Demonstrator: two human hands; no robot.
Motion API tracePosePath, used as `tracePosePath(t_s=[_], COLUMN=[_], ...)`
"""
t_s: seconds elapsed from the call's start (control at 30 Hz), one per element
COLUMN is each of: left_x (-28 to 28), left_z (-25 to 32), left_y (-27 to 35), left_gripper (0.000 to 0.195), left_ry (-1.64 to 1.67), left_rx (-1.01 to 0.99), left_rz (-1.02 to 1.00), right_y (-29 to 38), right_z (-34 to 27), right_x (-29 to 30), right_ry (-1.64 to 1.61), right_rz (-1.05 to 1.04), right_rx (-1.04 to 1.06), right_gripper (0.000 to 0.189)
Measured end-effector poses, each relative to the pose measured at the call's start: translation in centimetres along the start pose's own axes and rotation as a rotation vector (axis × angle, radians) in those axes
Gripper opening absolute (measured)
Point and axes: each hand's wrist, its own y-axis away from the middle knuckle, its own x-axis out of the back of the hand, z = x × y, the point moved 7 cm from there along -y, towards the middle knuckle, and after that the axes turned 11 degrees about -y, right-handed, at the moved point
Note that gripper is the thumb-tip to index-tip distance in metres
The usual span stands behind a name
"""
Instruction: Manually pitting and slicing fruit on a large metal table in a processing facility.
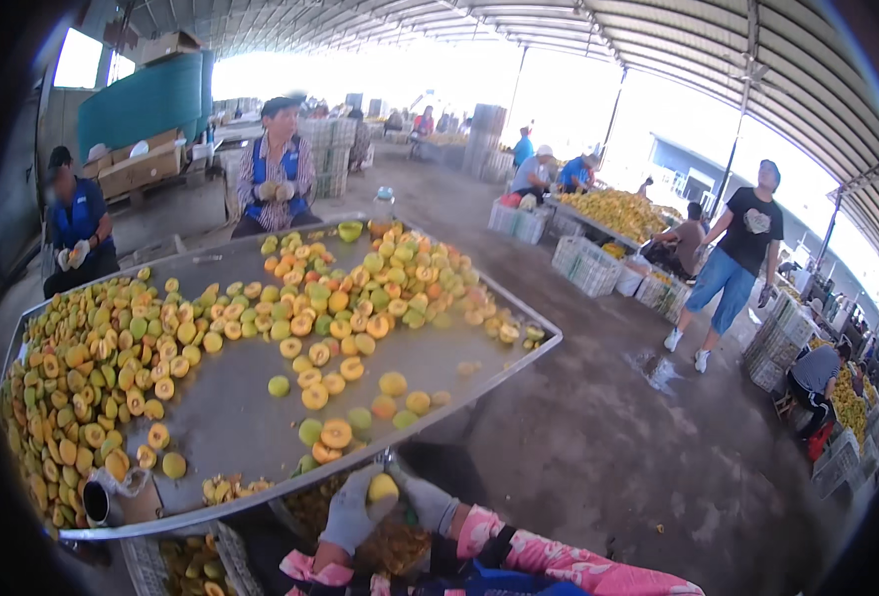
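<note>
My left hand (356, 508), in a grey glove, is shut on a yellow apricot (383, 488) just below the near rim of a metal-topped table (231, 402). Close on its right is my right hand (428, 503), gloved too. Its fingers point toward the fruit and are partly hidden, so its grip is unclear. Whole and halved apricots (335, 432) lie on the tabletop beyond my hands. A large heap of apricots (82, 372) covers the left side. Under my hands is a blurred brownish mass of fruit scraps (395, 547).
A plastic crate (145, 559) with apricot halves stands below the near edge. A metal cylinder (100, 503) lies at the table's near left corner. Two seated co-workers (279, 164) face the table. Another person (745, 238) stands on the concrete floor (596, 417) at right, near stacked crates (778, 339).
</note>
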Motion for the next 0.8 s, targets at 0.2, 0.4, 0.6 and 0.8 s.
tracePosePath(t_s=[0.2, 0.4, 0.6, 0.8], left_x=[-0.4, -2.4, -3.0, -1.9], left_z=[-4.5, -0.2, 1.9, 3.2], left_y=[-3.1, -4.6, -3.1, -2.5], left_gripper=[0.053, 0.062, 0.066, 0.063], left_ry=[0.852, 1.262, 1.267, 1.150], left_rx=[0.378, 0.389, 0.519, 0.538], left_rz=[0.203, -0.007, 0.082, 0.164], right_y=[6.3, 8.8, 9.7, 9.9], right_z=[-7.3, -7.1, -6.3, -7.1], right_x=[-5.3, -5.7, -5.0, -5.0], right_ry=[0.438, 0.661, 0.762, 0.910], right_rz=[0.003, -0.024, 0.030, 0.035], right_rx=[0.459, 0.581, 0.704, 0.956], right_gripper=[0.033, 0.032, 0.030, 0.029])
